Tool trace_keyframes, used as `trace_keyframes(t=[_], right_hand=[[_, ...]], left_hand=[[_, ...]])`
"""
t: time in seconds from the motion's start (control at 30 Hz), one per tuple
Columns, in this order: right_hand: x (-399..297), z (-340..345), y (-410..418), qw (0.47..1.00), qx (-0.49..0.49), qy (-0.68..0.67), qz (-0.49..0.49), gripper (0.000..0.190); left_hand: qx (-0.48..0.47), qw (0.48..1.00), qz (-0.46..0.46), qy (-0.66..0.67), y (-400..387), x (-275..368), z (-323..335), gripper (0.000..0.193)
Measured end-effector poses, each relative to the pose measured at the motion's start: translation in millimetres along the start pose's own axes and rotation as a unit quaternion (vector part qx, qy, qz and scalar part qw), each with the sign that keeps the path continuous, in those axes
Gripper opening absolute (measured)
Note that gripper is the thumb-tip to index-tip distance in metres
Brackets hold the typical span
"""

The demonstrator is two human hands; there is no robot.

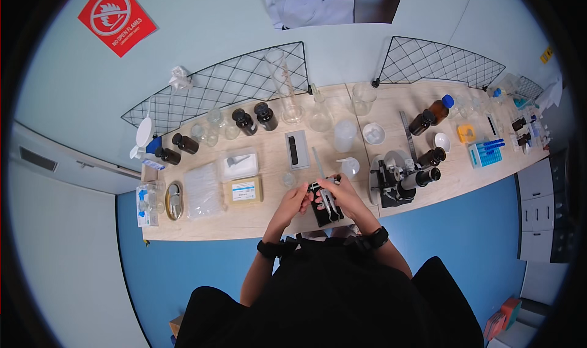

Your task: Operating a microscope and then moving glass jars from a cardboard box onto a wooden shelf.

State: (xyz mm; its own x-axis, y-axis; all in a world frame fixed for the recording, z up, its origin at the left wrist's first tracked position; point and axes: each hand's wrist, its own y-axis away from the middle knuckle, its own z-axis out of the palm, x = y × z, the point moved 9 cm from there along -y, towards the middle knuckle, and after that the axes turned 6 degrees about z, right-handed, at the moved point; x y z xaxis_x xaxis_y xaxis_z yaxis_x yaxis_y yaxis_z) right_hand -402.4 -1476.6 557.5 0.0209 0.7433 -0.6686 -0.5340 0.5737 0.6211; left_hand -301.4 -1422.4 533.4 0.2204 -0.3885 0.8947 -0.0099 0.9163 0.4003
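Note:
Both my hands meet at the front edge of the wooden bench, over a small black-and-silver metal instrument [326,196] whose exact kind I cannot tell. My left hand [293,203] has its fingertips together at the instrument's left end; whether they pinch a part of it is too small to tell. My right hand [345,196] grips the instrument's upper right side. Below the hands lies a black case or pad [323,214], partly covered by the instrument's curved metal parts. A thin clear rod [317,161] lies just beyond my fingers.
A microscope [403,180] stands close on the right, with a steel ruler [407,132] behind it. Left are a yellowish box [245,191], a white tray [240,165] and plastic bags [203,190]. A tall glass cylinder [286,89], a flask [320,114] and brown bottles [244,122] stand behind.

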Motion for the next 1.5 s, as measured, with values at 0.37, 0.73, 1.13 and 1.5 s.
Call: trace_keyframes(t=[0.37,0.73,1.13,1.5], right_hand=[[5,2,-4,0.999,-0.008,0.035,-0.014,0.053],[-3,0,-2,0.998,0.031,-0.047,-0.039,0.058],[-6,-8,-7,0.990,0.067,-0.088,-0.082,0.060],[-8,-8,-12,0.993,0.059,-0.069,-0.081,0.064]], left_hand=[[-0.007,0.998,0.063,-0.016,-1,2,-5,0.034],[-0.016,0.996,0.070,-0.047,-17,14,-6,0.034],[-0.019,0.996,0.076,-0.047,-34,20,-4,0.035],[-0.020,0.996,0.084,0.002,-36,12,-6,0.031]])
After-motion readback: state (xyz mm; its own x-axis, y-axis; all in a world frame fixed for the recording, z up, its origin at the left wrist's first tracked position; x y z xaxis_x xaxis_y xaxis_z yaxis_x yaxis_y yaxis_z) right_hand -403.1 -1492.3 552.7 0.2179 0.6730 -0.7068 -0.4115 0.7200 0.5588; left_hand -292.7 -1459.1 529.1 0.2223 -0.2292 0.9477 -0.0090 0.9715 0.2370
